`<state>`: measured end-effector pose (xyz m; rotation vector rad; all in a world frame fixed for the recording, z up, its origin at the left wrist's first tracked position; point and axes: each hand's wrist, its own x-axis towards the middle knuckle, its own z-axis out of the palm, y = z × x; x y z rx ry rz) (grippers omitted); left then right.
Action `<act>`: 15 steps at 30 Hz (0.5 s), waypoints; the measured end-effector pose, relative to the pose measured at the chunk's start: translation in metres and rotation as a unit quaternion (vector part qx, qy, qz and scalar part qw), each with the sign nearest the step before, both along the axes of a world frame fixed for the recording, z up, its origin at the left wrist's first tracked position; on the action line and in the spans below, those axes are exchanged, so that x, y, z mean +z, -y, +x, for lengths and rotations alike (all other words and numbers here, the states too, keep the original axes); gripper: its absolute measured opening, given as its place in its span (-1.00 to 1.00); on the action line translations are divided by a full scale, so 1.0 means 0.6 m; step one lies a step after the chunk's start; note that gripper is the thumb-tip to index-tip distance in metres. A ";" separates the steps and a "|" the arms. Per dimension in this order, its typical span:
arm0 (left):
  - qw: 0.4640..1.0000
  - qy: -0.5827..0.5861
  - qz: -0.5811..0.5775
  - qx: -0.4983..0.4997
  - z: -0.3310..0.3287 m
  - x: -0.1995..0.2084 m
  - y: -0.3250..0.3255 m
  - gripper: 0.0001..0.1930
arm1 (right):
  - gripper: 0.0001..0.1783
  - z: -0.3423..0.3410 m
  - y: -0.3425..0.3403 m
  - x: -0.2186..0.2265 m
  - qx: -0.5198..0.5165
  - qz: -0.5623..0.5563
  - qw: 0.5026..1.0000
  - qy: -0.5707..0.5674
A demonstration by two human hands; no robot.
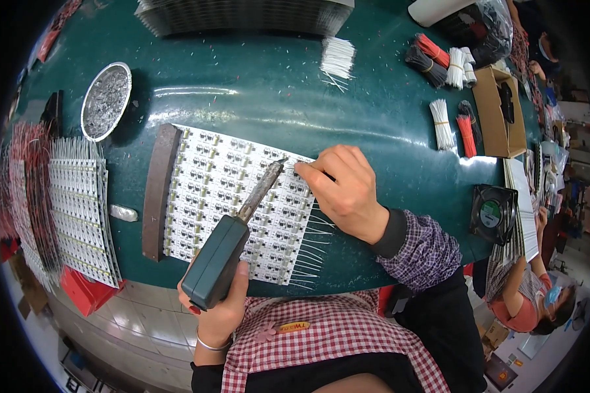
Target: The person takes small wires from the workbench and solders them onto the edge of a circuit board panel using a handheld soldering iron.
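My left hand (221, 304) is wrapped round the dark green grip of a soldering gun (217, 261). The gun's metal barrel slants up over a white panel of small circuit boards (200, 190), its tip by the panel's upper right corner. Beside that tip, my right hand (343, 187) has thumb and forefinger pinched together at the panel's edge; what sits between them is too small to make out. Thin white wires (310, 252) stick out from the panel's right edge, below my right hand. A brown bar (160, 193) lies along the panel's left edge.
At far left stands a bowl of grey scraps (107, 101), near stacked wired panels (78, 203). Loose white wires (338, 57) lie at the back. To the right are wire bundles (442, 124), a cardboard box (495, 108), a black fan (493, 214) and a co-worker (528, 298).
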<state>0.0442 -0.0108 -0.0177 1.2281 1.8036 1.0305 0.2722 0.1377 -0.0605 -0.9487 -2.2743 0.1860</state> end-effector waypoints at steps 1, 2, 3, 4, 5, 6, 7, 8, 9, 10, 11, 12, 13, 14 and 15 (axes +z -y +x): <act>1.000 0.003 -0.003 0.001 0.000 -0.001 0.000 -0.63 | -0.63 -0.001 0.000 0.001 -0.001 -0.001 1.000 0.001; 1.000 0.003 -0.004 0.000 0.001 -0.002 -0.003 -0.63 | -0.63 -0.001 0.001 0.002 -0.001 -0.002 1.000 0.000; 0.999 -0.031 0.025 0.007 0.005 -0.004 -0.009 -0.70 | -0.63 -0.001 0.001 0.002 -0.002 -0.003 1.000 0.002; 0.996 -0.065 0.055 0.013 0.008 -0.004 -0.013 -0.78 | -0.63 -0.002 0.002 0.002 -0.003 -0.004 1.000 0.003; 0.996 -0.065 0.054 0.012 0.010 -0.001 -0.016 -0.78 | -0.63 0.000 0.001 0.002 -0.004 -0.004 1.000 0.003; 0.999 -0.033 0.036 0.019 0.012 0.004 -0.020 -0.78 | -0.63 0.000 0.001 0.001 -0.003 -0.004 1.000 0.004; 1.000 -0.001 0.018 0.026 0.013 0.006 -0.022 -0.78 | -0.63 0.001 0.001 0.000 -0.002 -0.003 1.000 0.005; 1.000 -0.001 0.017 0.025 0.014 0.006 -0.023 -0.78 | -0.63 0.001 0.000 0.000 -0.003 -0.003 1.000 0.005; 0.999 -0.011 0.026 0.023 0.014 0.006 -0.023 -0.78 | -0.62 0.000 0.000 0.000 -0.002 -0.001 1.000 0.004; 0.999 -0.022 0.036 0.020 0.014 0.005 -0.023 -0.78 | -0.62 -0.001 0.000 0.001 -0.002 0.001 1.000 0.004; 0.999 -0.022 0.036 0.020 0.013 0.001 -0.020 -0.78 | -0.62 -0.001 0.000 0.001 -0.002 0.001 1.000 0.004; 0.998 -0.044 0.050 0.017 0.011 -0.006 -0.016 -0.78 | -0.63 -0.002 0.000 0.002 -0.003 0.003 1.000 0.005; 0.996 -0.065 0.064 0.013 0.010 -0.010 -0.014 -0.79 | -0.63 -0.002 0.000 0.002 -0.004 0.004 1.000 0.006; 0.996 -0.066 0.064 0.013 0.010 -0.010 -0.014 -0.79 | -0.63 -0.003 0.000 0.002 -0.004 0.004 1.000 0.006; 0.997 -0.047 0.063 0.014 0.011 -0.009 -0.015 -0.79 | -0.63 -0.003 0.001 0.002 -0.004 0.004 1.000 0.006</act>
